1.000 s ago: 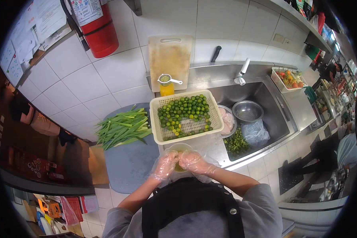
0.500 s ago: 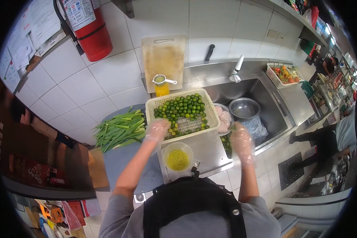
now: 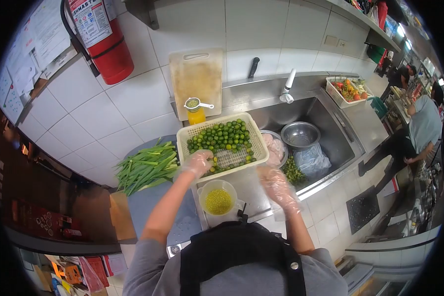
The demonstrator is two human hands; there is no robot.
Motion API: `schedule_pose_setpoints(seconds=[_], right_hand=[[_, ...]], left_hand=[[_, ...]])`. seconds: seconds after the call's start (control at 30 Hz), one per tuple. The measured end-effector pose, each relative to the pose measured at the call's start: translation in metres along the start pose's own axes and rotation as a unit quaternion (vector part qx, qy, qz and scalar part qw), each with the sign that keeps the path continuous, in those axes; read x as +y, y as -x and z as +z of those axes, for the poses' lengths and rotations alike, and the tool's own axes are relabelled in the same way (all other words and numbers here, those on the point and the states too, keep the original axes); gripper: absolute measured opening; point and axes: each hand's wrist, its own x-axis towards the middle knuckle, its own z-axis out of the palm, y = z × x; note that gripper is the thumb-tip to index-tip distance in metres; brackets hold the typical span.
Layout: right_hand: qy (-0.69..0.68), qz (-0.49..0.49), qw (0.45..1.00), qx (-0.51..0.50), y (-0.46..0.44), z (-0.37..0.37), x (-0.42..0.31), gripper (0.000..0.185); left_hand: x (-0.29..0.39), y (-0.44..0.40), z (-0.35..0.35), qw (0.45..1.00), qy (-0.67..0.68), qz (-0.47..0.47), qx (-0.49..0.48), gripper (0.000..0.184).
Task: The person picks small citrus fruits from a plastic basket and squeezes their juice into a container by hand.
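Observation:
My left hand (image 3: 199, 163), in a clear plastic glove, reaches over the near left rim of a cream plastic basket (image 3: 259, 143). Its fingers are bent among small green limes (image 3: 227, 135), with a yellowish lime at the fingertips. My right hand (image 3: 275, 185), also gloved and smeared by motion, is over the steel counter off the basket's near right corner; whether it holds anything is unclear. Close in front of me stands a translucent jug (image 3: 218, 184) with yellow-green, seedy contents. A small strainer (image 3: 193, 103) rests on a container of orange liquid (image 3: 196, 116) behind the basket.
Spring onions (image 3: 148, 165) lie on a round grey surface at left. The sink (image 3: 340, 153) holds a steel bowl (image 3: 301, 134), a plastic bag (image 3: 312, 160) and green fruit pieces (image 3: 292, 172). Raw meat (image 3: 274, 148) sits in another bowl. A person (image 3: 422, 126) stands at right.
My right hand has moved left from the sink's edge to beside the basket, uncovering the green pieces in the sink. My left hand stays at the basket, fingers slightly further in.

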Motion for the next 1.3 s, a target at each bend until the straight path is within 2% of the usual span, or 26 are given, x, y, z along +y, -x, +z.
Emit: schedule_pose_setpoints(seconds=[0.03,0.07,0.1,0.17,0.23,0.3,0.33,0.37,0.43,0.47,0.5,0.57,0.6,0.73,0.8,0.83,0.9,0.97,1.03,1.07,1.13,1.17,1.23,1.27,1.3], right_hand=[[-0.065,-0.041,0.997,-0.014,-0.006,0.0,-0.017,0.034],[-0.129,-0.083,0.988,-0.03,-0.011,0.004,-0.032,0.036],[-0.13,-0.083,0.988,-0.031,-0.016,0.015,-0.042,0.036],[-0.232,-0.136,0.963,0.01,-0.026,0.04,-0.059,0.037],[-0.244,-0.138,0.96,-0.02,-0.03,0.05,-0.076,0.036],[-0.256,-0.141,0.955,-0.051,-0.031,0.058,-0.082,0.036],[-0.273,-0.136,0.95,-0.061,-0.029,0.066,-0.081,0.034],[-0.288,-0.133,0.946,-0.07,-0.028,0.072,-0.082,0.032],[-0.291,-0.106,0.944,-0.111,-0.025,0.071,-0.087,0.028],[-0.293,-0.072,0.941,-0.151,-0.022,0.07,-0.09,0.025],[-0.293,-0.076,0.941,-0.151,-0.017,0.07,-0.091,0.025],[-0.331,0.009,0.932,-0.146,-0.007,0.064,-0.095,0.022],[-0.376,0.069,0.904,-0.191,-0.007,0.048,-0.105,0.024],[-0.417,0.091,0.884,-0.191,0.003,0.071,-0.088,0.025],[-0.403,0.019,0.903,-0.15,0.004,0.069,-0.09,0.026],[-0.405,0.027,0.901,-0.151,0.004,0.064,-0.093,0.026],[-0.395,0.018,0.904,-0.161,0.0,0.048,-0.103,0.026],[-0.389,0.021,0.908,-0.156,0.002,0.056,-0.099,0.026],[-0.346,-0.037,0.93,-0.118,0.004,0.067,-0.091,0.027],[-0.346,-0.035,0.93,-0.118,0.005,0.067,-0.09,0.027],[-0.359,-0.054,0.922,-0.135,0.003,0.065,-0.088,0.028],[-0.359,-0.053,0.922,-0.136,0.002,0.063,-0.087,0.028],[-0.446,0.101,0.862,-0.218,0.002,0.061,-0.084,0.029],[-0.447,0.102,0.862,-0.219,0.001,0.06,-0.082,0.029],[-0.528,0.13,0.805,-0.237,0.001,0.058,-0.08,0.03]], left_hand=[[0.008,0.012,-0.011,0.991,0.112,0.054,0.047,0.032],[0.012,0.02,-0.013,0.976,0.218,0.001,0.005,0.037],[0.015,0.029,-0.014,0.976,0.218,-0.001,0.005,0.037],[0.022,0.05,-0.019,0.952,0.293,0.093,0.005,0.036],[0.044,0.078,-0.036,0.956,0.28,0.088,0.003,0.035],[0.044,0.095,-0.031,0.93,0.365,0.039,-0.033,0.031],[0.031,0.096,-0.009,0.913,0.407,0.036,0.019,0.032],[0.031,0.105,-0.004,0.913,0.406,0.035,0.024,0.032],[0.037,0.117,0.005,0.833,0.549,-0.01,0.066,0.03],[0.035,0.122,0.013,0.831,0.551,-0.026,0.076,0.028],[0.036,0.127,0.017,0.831,0.55,-0.025,0.079,0.028],[0.04,0.138,0.023,0.844,0.527,-0.056,0.085,0.03],[0.038,0.141,0.029,0.833,0.546,-0.045,0.074,0.032],[0.038,0.145,0.04,0.853,0.508,-0.052,0.102,0.033],[0.048,0.146,0.033,0.85,0.512,-0.056,0.111,0.034],[0.05,0.146,0.035,0.85,0.512,-0.061,0.103,0.034],[0.052,0.146,0.038,0.886,0.432,-0.032,0.162,0.035],[0.05,0.146,0.044,0.88,0.446,-0.04,0.161,0.035],[0.05,0.145,0.044,0.89,0.428,-0.015,0.159,0.037],[0.05,0.144,0.044,0.89,0.428,-0.016,0.158,0.037],[0.05,0.142,0.041,0.934,0.331,-0.006,0.13,0.035],[0.053,0.143,0.037,0.934,0.332,-0.007,0.13,0.035],[0.059,0.147,0.028,0.952,0.234,0.058,0.189,0.032],[0.061,0.148,0.024,0.952,0.235,0.057,0.187,0.032],[0.063,0.149,0.022,0.947,0.237,0.076,0.202,0.031]])
